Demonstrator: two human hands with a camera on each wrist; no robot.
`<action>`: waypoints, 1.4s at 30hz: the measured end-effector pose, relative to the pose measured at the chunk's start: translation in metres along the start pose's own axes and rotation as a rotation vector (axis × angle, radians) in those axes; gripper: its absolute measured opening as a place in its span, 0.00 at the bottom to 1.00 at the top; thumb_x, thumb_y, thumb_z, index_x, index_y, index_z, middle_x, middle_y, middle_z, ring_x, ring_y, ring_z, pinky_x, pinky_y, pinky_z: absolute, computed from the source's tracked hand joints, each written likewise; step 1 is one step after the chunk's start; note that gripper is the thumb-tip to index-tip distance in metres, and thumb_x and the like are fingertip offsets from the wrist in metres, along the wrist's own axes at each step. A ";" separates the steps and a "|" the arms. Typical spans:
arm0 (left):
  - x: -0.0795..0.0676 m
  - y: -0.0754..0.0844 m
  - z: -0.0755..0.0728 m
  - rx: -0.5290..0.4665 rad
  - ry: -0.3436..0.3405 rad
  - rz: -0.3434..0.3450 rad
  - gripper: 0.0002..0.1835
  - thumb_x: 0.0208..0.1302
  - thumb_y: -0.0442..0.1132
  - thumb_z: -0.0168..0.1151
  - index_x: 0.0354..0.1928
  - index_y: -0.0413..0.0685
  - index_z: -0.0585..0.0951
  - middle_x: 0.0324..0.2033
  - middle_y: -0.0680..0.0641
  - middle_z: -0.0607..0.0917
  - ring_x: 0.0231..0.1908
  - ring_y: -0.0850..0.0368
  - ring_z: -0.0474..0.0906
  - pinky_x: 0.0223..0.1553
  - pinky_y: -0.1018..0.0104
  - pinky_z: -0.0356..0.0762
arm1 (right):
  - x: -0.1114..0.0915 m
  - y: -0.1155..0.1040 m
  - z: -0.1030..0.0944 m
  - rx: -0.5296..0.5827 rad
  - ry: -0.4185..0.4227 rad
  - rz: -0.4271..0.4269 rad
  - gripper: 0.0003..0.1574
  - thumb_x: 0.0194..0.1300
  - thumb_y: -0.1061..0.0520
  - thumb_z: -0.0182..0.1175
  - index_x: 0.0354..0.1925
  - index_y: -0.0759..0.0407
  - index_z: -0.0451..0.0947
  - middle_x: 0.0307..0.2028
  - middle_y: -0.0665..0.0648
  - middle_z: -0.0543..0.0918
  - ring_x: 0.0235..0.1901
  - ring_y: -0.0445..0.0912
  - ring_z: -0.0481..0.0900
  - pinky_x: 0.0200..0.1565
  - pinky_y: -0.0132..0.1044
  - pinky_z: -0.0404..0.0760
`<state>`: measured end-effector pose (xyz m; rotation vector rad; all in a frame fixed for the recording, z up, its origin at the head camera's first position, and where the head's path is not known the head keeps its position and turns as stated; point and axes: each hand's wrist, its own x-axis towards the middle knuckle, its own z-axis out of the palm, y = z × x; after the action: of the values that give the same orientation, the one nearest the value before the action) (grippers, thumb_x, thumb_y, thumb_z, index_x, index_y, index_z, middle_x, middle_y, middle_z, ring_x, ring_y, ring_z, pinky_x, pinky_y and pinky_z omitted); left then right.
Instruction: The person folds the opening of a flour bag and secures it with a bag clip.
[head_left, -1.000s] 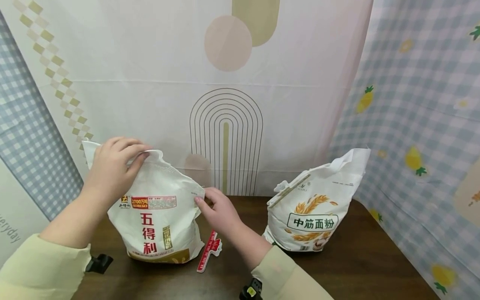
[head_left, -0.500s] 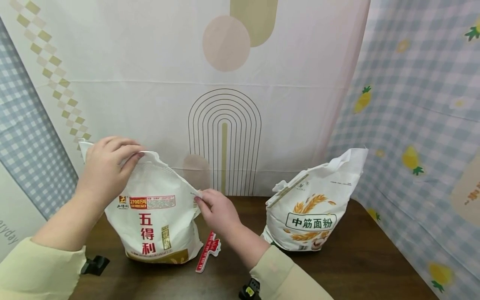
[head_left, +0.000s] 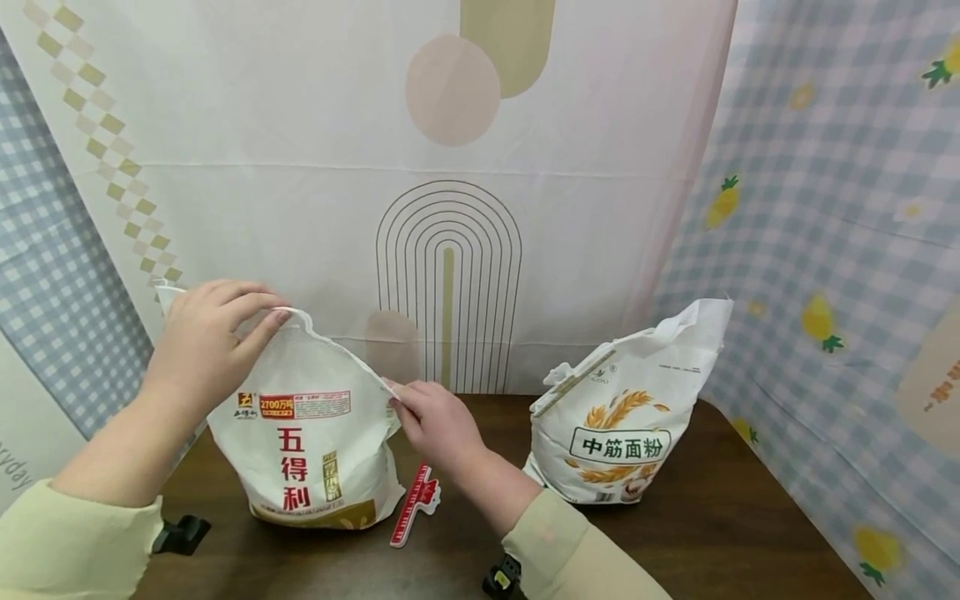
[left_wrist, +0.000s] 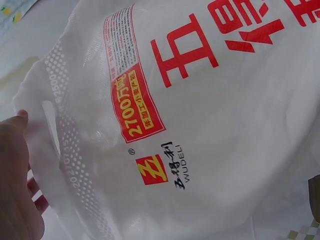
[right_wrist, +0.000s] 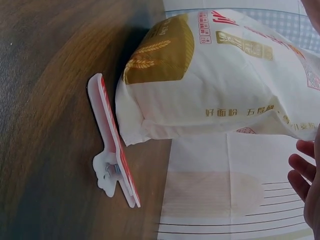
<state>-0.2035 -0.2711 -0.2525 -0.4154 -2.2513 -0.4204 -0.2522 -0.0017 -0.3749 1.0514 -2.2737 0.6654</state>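
Note:
A white flour bag with red characters (head_left: 311, 442) stands upright on the dark wooden table (head_left: 712, 525), left of centre. My left hand (head_left: 206, 346) grips the bag's top edge at its left corner. My right hand (head_left: 431, 421) pinches the top edge at the bag's right corner. The left wrist view is filled by the bag's printed front (left_wrist: 190, 125), with my thumb (left_wrist: 15, 170) at its rim. In the right wrist view the bag's base (right_wrist: 200, 85) sits beside a red and white sealing clip (right_wrist: 115, 150) lying on the table.
A second white flour bag with a wheat picture (head_left: 626, 417) stands at the right. The sealing clip (head_left: 415, 504) lies between the two bags. Patterned cloth backdrops (head_left: 450, 167) close off the back and both sides. A small black clamp (head_left: 180, 533) sits at the table's left edge.
Both hands keep their hold on the bag's top. The top edge between them has been drawn tighter and the right corner has risen slightly.

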 end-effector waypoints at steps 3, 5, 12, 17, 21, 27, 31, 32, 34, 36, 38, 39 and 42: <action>0.003 0.004 -0.002 0.010 -0.068 -0.074 0.18 0.72 0.54 0.57 0.46 0.50 0.86 0.49 0.42 0.85 0.57 0.38 0.72 0.58 0.37 0.60 | 0.000 0.000 0.001 0.068 -0.015 0.029 0.23 0.73 0.53 0.58 0.64 0.47 0.77 0.45 0.48 0.86 0.45 0.42 0.81 0.45 0.33 0.81; 0.006 0.008 -0.004 0.020 -0.113 -0.142 0.24 0.73 0.60 0.52 0.48 0.49 0.86 0.50 0.40 0.85 0.57 0.37 0.71 0.58 0.35 0.58 | 0.000 -0.001 0.002 0.101 -0.025 0.042 0.23 0.73 0.53 0.57 0.65 0.46 0.76 0.47 0.48 0.86 0.47 0.41 0.81 0.47 0.33 0.81; 0.023 0.023 -0.010 0.036 -0.316 -0.297 0.37 0.67 0.73 0.44 0.51 0.51 0.85 0.55 0.38 0.82 0.61 0.32 0.69 0.59 0.31 0.55 | 0.000 -0.002 0.003 0.073 -0.051 0.033 0.23 0.75 0.55 0.55 0.66 0.46 0.75 0.49 0.47 0.85 0.49 0.41 0.81 0.51 0.33 0.80; 0.028 0.028 -0.014 0.044 -0.413 -0.262 0.28 0.70 0.65 0.49 0.50 0.51 0.85 0.55 0.39 0.82 0.61 0.34 0.69 0.60 0.32 0.52 | -0.001 0.000 0.004 0.056 -0.049 0.031 0.28 0.75 0.54 0.55 0.70 0.43 0.69 0.47 0.47 0.85 0.47 0.41 0.81 0.47 0.34 0.81; 0.025 0.030 -0.017 0.094 -0.436 -0.227 0.19 0.70 0.56 0.52 0.49 0.54 0.85 0.57 0.41 0.80 0.61 0.35 0.68 0.59 0.32 0.52 | -0.001 0.001 0.005 0.070 -0.049 0.040 0.29 0.75 0.54 0.54 0.71 0.42 0.67 0.46 0.47 0.85 0.45 0.41 0.81 0.45 0.34 0.81; 0.020 0.028 -0.017 0.187 -0.505 -0.154 0.20 0.68 0.55 0.57 0.53 0.54 0.84 0.59 0.38 0.79 0.61 0.31 0.66 0.61 0.30 0.51 | -0.002 0.001 0.005 0.117 -0.040 0.052 0.28 0.75 0.55 0.54 0.70 0.44 0.69 0.46 0.47 0.85 0.40 0.38 0.78 0.40 0.31 0.79; 0.016 0.026 -0.017 0.235 -0.535 -0.105 0.21 0.66 0.57 0.59 0.54 0.53 0.84 0.57 0.36 0.79 0.60 0.31 0.67 0.63 0.31 0.51 | -0.002 0.000 0.003 0.233 -0.070 0.098 0.29 0.74 0.53 0.55 0.71 0.45 0.68 0.41 0.46 0.83 0.35 0.35 0.75 0.36 0.25 0.76; 0.015 0.026 -0.017 0.242 -0.535 -0.099 0.21 0.66 0.57 0.60 0.53 0.53 0.84 0.57 0.37 0.80 0.60 0.31 0.68 0.63 0.31 0.51 | -0.002 0.000 0.003 0.280 -0.086 0.118 0.29 0.74 0.52 0.55 0.71 0.45 0.68 0.40 0.46 0.82 0.35 0.35 0.74 0.35 0.24 0.76; 0.014 0.025 -0.017 0.250 -0.535 -0.089 0.22 0.66 0.57 0.61 0.53 0.53 0.84 0.56 0.37 0.81 0.59 0.32 0.69 0.63 0.32 0.52 | -0.002 -0.001 0.000 0.384 -0.114 0.161 0.28 0.74 0.49 0.54 0.70 0.46 0.69 0.40 0.47 0.80 0.36 0.36 0.75 0.37 0.26 0.78; 0.013 0.023 -0.017 0.260 -0.537 -0.076 0.22 0.65 0.58 0.61 0.53 0.52 0.84 0.55 0.37 0.81 0.59 0.32 0.69 0.63 0.33 0.54 | -0.001 -0.003 -0.002 0.466 -0.129 0.207 0.27 0.75 0.46 0.52 0.69 0.46 0.70 0.45 0.47 0.81 0.41 0.37 0.77 0.41 0.30 0.80; 0.011 0.022 -0.016 0.276 -0.534 -0.066 0.23 0.64 0.59 0.62 0.52 0.53 0.84 0.54 0.38 0.82 0.58 0.32 0.71 0.62 0.34 0.55 | 0.000 -0.005 -0.004 0.518 -0.126 0.247 0.26 0.77 0.44 0.47 0.67 0.47 0.73 0.51 0.48 0.81 0.48 0.40 0.78 0.49 0.35 0.80; 0.011 0.021 -0.016 0.280 -0.534 -0.060 0.23 0.64 0.59 0.62 0.52 0.52 0.84 0.54 0.38 0.82 0.57 0.32 0.71 0.62 0.34 0.56 | 0.002 -0.006 -0.005 0.546 -0.121 0.266 0.26 0.78 0.43 0.45 0.67 0.48 0.74 0.54 0.49 0.81 0.51 0.41 0.78 0.52 0.38 0.79; 0.009 0.018 -0.015 0.295 -0.524 -0.050 0.22 0.63 0.58 0.64 0.52 0.52 0.85 0.53 0.40 0.83 0.57 0.33 0.72 0.61 0.34 0.57 | 0.007 -0.011 -0.006 0.599 -0.114 0.321 0.28 0.79 0.42 0.42 0.65 0.50 0.75 0.61 0.50 0.78 0.61 0.42 0.73 0.61 0.41 0.74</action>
<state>-0.1913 -0.2598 -0.2334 -0.3410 -2.7824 0.0090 -0.2457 -0.0077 -0.3637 0.9961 -2.4258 1.5222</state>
